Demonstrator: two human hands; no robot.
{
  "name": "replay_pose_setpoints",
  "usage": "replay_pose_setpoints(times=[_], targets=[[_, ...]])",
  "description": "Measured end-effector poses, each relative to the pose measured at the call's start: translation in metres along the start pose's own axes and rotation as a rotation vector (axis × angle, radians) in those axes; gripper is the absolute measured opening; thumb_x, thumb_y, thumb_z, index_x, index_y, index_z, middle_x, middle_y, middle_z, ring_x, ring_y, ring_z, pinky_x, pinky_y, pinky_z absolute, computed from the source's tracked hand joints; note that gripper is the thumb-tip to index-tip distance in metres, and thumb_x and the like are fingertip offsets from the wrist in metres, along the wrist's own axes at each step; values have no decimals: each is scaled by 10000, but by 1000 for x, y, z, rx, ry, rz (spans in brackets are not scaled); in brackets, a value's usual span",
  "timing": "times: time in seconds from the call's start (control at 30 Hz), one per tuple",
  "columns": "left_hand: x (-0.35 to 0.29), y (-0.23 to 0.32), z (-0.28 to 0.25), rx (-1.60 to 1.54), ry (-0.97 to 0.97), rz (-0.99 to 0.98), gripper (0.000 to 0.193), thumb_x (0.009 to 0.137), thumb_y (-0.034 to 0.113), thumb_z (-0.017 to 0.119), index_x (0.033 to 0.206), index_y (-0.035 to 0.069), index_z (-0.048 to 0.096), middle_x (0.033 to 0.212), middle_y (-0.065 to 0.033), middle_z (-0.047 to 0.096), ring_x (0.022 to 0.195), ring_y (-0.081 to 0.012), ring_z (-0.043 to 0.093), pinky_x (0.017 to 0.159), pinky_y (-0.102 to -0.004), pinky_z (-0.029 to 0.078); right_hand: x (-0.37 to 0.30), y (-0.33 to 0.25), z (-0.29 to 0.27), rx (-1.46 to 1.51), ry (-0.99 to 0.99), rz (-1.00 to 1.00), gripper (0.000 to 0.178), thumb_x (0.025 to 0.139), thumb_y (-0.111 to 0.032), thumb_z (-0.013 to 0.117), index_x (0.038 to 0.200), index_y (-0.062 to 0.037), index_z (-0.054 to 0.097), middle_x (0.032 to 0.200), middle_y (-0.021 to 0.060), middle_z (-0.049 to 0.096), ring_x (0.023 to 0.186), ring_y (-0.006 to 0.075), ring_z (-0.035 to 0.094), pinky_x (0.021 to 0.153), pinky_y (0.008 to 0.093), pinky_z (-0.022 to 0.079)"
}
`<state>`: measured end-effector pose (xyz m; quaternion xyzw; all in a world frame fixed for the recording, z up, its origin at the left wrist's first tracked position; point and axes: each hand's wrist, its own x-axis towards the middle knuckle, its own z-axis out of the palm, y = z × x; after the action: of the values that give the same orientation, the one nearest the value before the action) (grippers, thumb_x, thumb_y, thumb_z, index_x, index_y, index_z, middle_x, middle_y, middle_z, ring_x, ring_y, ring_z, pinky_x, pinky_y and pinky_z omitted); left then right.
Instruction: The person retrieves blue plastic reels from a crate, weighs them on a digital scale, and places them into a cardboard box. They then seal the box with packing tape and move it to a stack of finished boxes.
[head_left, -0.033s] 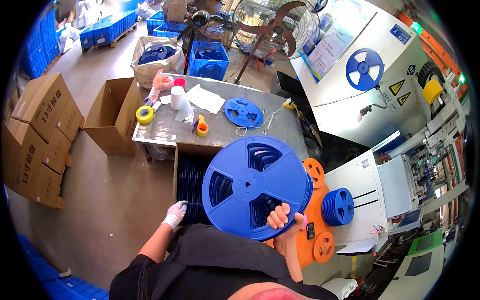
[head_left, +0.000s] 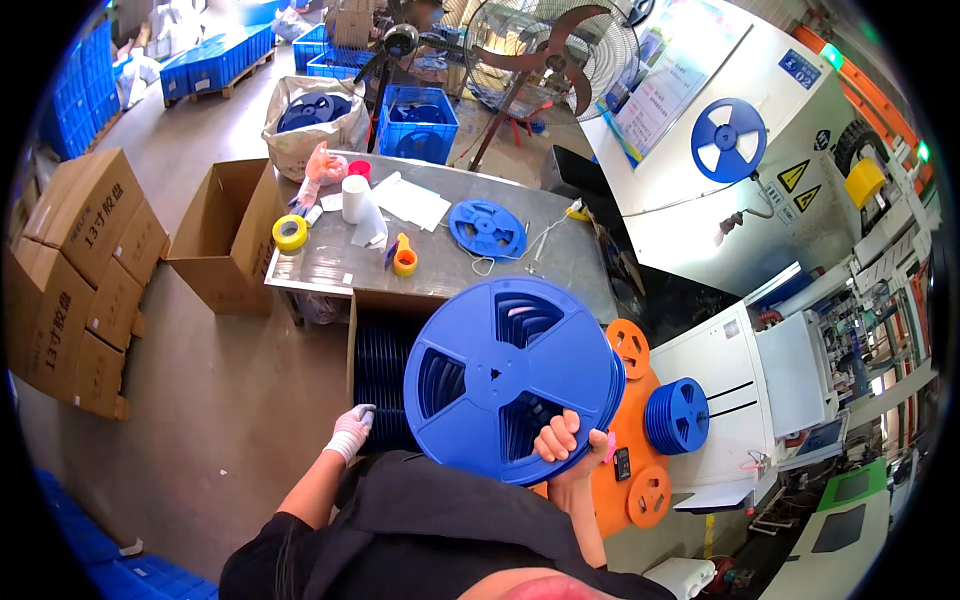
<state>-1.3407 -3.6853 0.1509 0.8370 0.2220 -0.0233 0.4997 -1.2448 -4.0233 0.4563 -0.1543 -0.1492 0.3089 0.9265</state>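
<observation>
My right hand (head_left: 568, 447) is closed round the lower right rim of a stack of large blue plastic reels (head_left: 570, 350). The fingers reach through a cut-out in the front reel, and the stack stands tilted in front of my body. Wearing a white glove, my left hand (head_left: 352, 428) is closed at the near left edge of an open cardboard box (head_left: 352, 345). Inside that box a row of dark blue reels (head_left: 380, 365) stands packed on edge. The held stack hides the box's right part.
Beyond the box is a metal table (head_left: 325, 262) with yellow tape (head_left: 290, 232), a white roll (head_left: 354, 198), an orange tape dispenser (head_left: 404, 258) and a blue reel (head_left: 487, 229). At right, an orange surface (head_left: 607, 490) bears smaller blue reels (head_left: 677, 415). An open carton (head_left: 225, 225) stands left.
</observation>
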Motion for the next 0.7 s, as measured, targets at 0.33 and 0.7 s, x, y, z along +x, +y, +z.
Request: replay_pose_setpoints(times=[0.33,0.7], targets=[[-30,79,-33,-440,90,-408,349,923,368,586,745,68,617,536,-21,530,405,-113,467,408,-278,393,-6,1,-5,42,69,-18,269,798,-292,641,877,-64,522,663,11,463,576,141,464,568,295,401],[-53,83,-44,-63,360,-153,341,927,367,592,838,48,675,650,-97,609,559,-156,508,619,-307,466,4,-13,-9,110,48,-88,261,783,-261,691,828,-86,502,610,-19,477,513,106,480,502,259,411]])
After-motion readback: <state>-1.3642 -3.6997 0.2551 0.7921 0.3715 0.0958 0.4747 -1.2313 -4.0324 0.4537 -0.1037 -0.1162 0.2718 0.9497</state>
